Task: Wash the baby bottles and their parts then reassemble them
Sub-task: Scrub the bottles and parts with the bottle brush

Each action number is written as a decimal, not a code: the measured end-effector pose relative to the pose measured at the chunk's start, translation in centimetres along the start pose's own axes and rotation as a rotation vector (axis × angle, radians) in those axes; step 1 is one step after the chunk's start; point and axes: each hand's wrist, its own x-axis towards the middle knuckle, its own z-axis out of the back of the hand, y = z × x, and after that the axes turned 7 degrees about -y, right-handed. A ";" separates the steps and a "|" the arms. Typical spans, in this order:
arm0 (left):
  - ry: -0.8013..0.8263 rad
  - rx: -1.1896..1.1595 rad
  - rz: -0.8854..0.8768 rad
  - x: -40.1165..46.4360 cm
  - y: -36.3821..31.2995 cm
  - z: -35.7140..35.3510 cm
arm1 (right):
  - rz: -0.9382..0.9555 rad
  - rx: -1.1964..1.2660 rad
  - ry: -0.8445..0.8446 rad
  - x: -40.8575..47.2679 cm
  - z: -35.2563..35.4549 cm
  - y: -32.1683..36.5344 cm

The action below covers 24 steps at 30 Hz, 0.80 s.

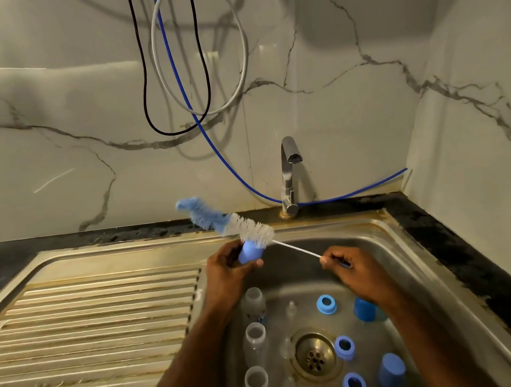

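**Baby bottle cap held at the brush, washing under way over the sink**

Baby bottle cap (pixel 249 252), pale blue and dome-shaped, sits in the left hand (pixel 229 267), whose fingers and thumb are curled round it, holding it above the back of the sink basin. The right hand (pixel 349 270) pinches the far end of a thin white wire handle, thumb and fingertips closed on it. That handle belongs to a bottle brush (pixel 229 223), whose white bristles touch the cap's upper end; its blue bristle tip points up and left, past the sink's edge.

Below the hands, in the steel sink (pixel 388 242), the other parts lie loose. Three clear bottles (pixel 256 338) stand open-mouthed in a column along the left wall. Three blue screw rings (pixel 326 304) lie to the right of the drain (pixel 315 355), with two more blue caps (pixel 392 372) near the right wall. Clear teats appear to rest between the bottles and the drain, though they are hard to make out. The tap (pixel 289 170) stands behind the basin; no water can be seen running from it.

The step in hand seems to be scrubbing, one cap at a time; nothing is yet reassembled, so the task looks early. The next move probably calls for working the bristles into the cap's open end while the left hand keeps a firm hold, since a wet, smooth cap could slip.
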 end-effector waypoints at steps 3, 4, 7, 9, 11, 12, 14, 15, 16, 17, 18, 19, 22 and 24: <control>0.021 -0.010 -0.006 -0.5 -0.4 -0.6 | 0.037 -0.015 0.029 -0.1 -0.6 0.6; 0.015 -0.012 -0.011 -0.5 -0.5 -0.7 | 0.030 -0.013 0.015 -0.1 -0.4 0.4; -0.037 -0.037 -0.008 -0.3 -0.7 0.0 | -0.035 0.008 -0.039 -0.1 1.1 -0.9; -0.045 -0.023 -0.010 -0.3 -0.8 0.3 | -0.064 0.010 -0.034 -0.3 1.5 -1.4; -0.015 0.003 -0.015 -0.6 -0.7 -0.2 | -0.052 -0.007 0.021 -0.4 1.1 -0.7; 0.000 0.007 -0.007 -0.9 -0.6 -0.7 | -0.033 -0.003 0.055 -0.5 0.7 -0.1; 0.036 0.021 0.011 -1.3 -0.5 -1.6 | -0.007 0.032 0.100 -0.5 0.4 0.9; 0.072 0.045 0.013 -1.7 -0.4 -2.2 | -0.022 0.051 0.106 -0.4 0.8 1.1; 0.118 0.077 0.009 -2.0 -0.3 -2.8 | -0.054 0.076 0.104 -0.3 1.5 1.1; 0.167 0.112 -0.002 -2.4 -0.2 -3.5 | -0.099 0.107 0.093 -0.3 2.6 0.7; 0.208 0.144 -0.014 -2.7 -0.1 -4.1 | -0.144 0.134 0.083 -0.5 3.8 0.2; 0.245 0.174 -0.023 -3.0 0.0 -4.7 | -0.191 0.148 0.075 -0.7 5.0 -0.3; 0.383 0.281 -0.074 -3.8 0.1 -7.0 | -0.344 0.212 0.063 -1.7 7.9 -2.3; 0.495 0.329 -0.110 -4.5 0.0 -8.9 | -0.408 0.251 0.054 -1.8 8.6 -3.2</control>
